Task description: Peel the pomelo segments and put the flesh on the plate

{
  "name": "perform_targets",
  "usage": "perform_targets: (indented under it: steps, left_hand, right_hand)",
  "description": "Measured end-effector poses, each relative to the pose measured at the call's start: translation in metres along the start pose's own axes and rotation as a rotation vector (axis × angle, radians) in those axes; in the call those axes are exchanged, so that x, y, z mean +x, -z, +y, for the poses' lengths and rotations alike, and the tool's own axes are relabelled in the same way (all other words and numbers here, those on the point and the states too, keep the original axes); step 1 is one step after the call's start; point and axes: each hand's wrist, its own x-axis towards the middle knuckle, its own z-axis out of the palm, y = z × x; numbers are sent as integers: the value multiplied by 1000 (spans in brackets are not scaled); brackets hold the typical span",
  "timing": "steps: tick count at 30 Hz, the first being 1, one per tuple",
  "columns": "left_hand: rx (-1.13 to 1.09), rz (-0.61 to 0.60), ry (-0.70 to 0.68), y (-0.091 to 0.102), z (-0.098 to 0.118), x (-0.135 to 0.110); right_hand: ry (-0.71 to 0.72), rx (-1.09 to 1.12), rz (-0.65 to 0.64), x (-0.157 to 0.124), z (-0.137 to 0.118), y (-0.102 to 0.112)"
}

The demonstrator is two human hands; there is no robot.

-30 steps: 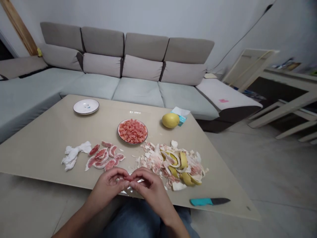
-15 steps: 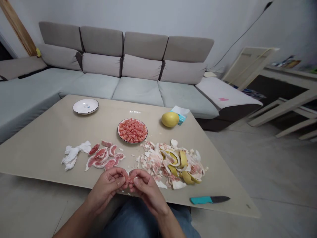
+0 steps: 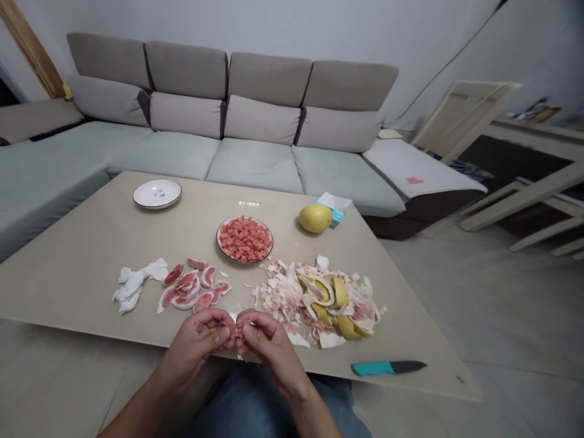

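Observation:
My left hand [image 3: 201,340] and my right hand [image 3: 270,345] meet over the table's near edge, each with thumb and fingers pinched on a small pink pomelo segment [image 3: 239,333]. Most of the segment is hidden by my fingers. Just beyond my left hand lies a group of pink pomelo segments [image 3: 186,285] with pale skin on them. A dark-rimmed plate [image 3: 219,242] behind my hands is heaped with peeled pomelo flesh [image 3: 245,239]. To the right of my right hand spreads a pile of yellow peel [image 3: 338,292] and white membrane scraps [image 3: 283,292].
A knife [image 3: 389,367] with a teal handle lies near the table's front right edge. Crumpled white tissue [image 3: 137,283] is at the left. Farther back are a white plate [image 3: 157,193], a whole yellow pomelo [image 3: 315,218] and a tissue pack [image 3: 336,210]. A sofa [image 3: 255,161] stands behind the table.
My hands stay together at nearly the same spot, with the fingers shifting slightly on the segment. The view has moved a little; the things on the table lie as before.

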Motion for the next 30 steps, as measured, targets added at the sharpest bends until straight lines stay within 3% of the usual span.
perform_targets:
  steps: [5,11,16,25,30]
  left_hand:
    - [-134,-30,55,2,-4,0]
    - [-233,-40,88,4,-4,3]
    - [-277,-8,113,5,-3,2]
    - [-349,25,55,4,-10,4]
    - [-380,-13,40,6,-13,3]
  right_hand:
    - [-103,165,-22,-1,2,-2]
    - [-131,300,-44,2,5,-3]
    - [-168,409,4,5,18,-3]
    - [-189,758,91,7,30,-16]
    - [-157,776,74,4,30,-17]
